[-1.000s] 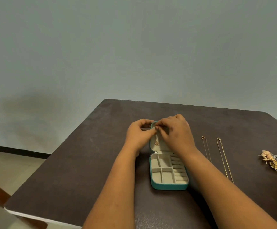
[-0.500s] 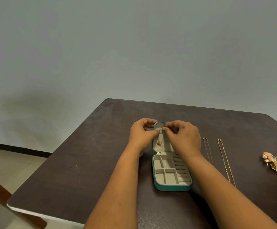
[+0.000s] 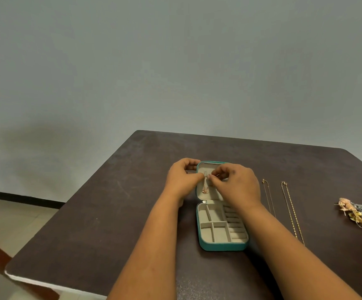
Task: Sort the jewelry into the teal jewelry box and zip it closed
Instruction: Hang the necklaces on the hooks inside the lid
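Both hands meet over the lid half of the teal jewelry box (image 3: 221, 245), which lies open on the tabletop (image 3: 115, 208) with its long axis running straight away from the person. The left hand (image 3: 181, 180) and right hand (image 3: 237, 184) each pinch the top of one fine necklace (image 3: 205, 187), whose pendant hangs down the lid's lining just below the fingertips. The next move seems to turn on fastening that chain at the lid's far end, where both hands are equally near. Beyond the right hand, further to its outer side, two more gold chains (image 3: 290, 211) lie lengthwise, parallel to the box; past them sits one heap of mixed jewelry (image 3: 358, 215). The tray's compartments nearest the person look empty
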